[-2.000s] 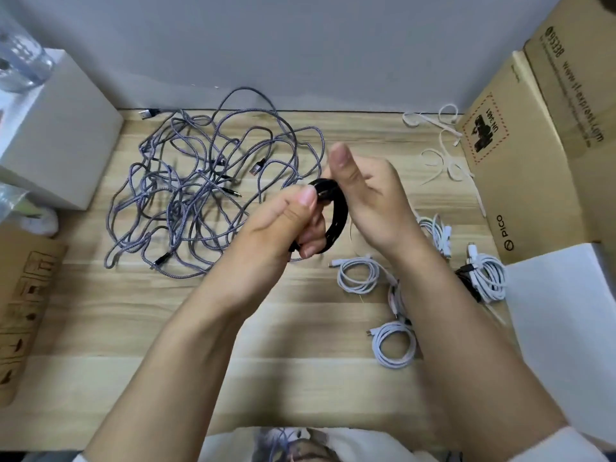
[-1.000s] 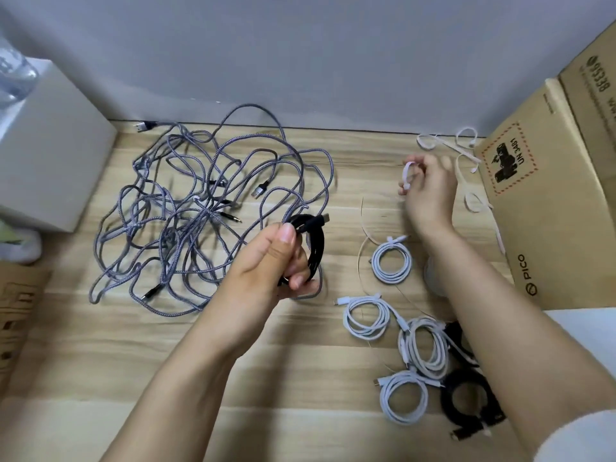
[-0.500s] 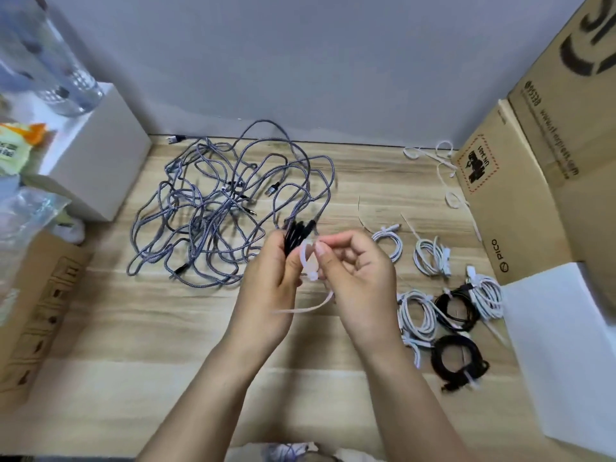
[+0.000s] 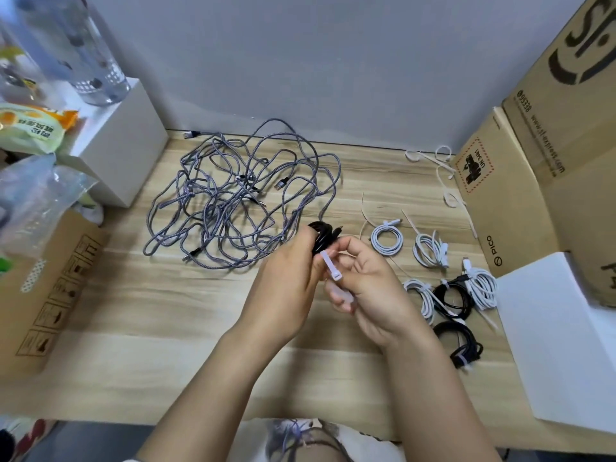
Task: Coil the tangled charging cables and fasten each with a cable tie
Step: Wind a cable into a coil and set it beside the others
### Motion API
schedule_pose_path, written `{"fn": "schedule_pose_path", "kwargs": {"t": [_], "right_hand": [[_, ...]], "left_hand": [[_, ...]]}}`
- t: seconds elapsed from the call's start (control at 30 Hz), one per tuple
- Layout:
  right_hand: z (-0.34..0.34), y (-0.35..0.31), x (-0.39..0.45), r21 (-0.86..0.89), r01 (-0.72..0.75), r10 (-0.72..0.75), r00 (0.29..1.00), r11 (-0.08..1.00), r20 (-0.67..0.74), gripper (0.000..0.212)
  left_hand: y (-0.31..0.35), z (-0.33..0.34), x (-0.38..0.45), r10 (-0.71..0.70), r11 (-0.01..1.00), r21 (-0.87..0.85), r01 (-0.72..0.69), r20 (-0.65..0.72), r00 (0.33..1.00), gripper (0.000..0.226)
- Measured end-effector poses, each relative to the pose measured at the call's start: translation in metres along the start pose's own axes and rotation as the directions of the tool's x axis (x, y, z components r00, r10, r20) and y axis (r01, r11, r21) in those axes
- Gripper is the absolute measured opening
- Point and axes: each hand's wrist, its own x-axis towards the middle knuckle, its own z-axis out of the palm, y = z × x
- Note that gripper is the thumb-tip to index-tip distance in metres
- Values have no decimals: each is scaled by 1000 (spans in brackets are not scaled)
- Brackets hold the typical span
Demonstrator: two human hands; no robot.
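L hand (image 4: 286, 288) grips black coil (image 4: 321, 236) — R hand (image 4: 370, 288) pinches flat white tie (image 4: 330, 266).

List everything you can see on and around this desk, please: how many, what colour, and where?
tangled cables: one heap, grey braided, desk far left
black coil: one, held by left hand
cable tie: one, white, held by right hand
white coils: four, desk right
tied black coils: two, near right
loose ties: several, white, far right
cardboard boxes: brown, right and left
white box: one, far left
bottle: clear, on white box
left hand
right hand
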Motion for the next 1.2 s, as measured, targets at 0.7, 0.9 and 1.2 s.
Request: {"fn": "schedule_pose_path", "kwargs": {"t": [0.7, 0.9, 1.2], "right_hand": [[1, 5, -12, -172, 35, -32, 999, 985, 20, 20], [5, 3, -16, -189, 44, -48, 999, 981, -19, 23], [8, 6, -14, -80, 133, -150, 949, 988, -277, 21]], "left_hand": [[5, -7, -9, 56, 998, -27, -57, -36, 998, 23], [8, -8, -5, -7, 983, -186, -8, -81, 997, 32], [14, -14, -3, -40, 941, -338, 17, -61, 997, 12]]}}
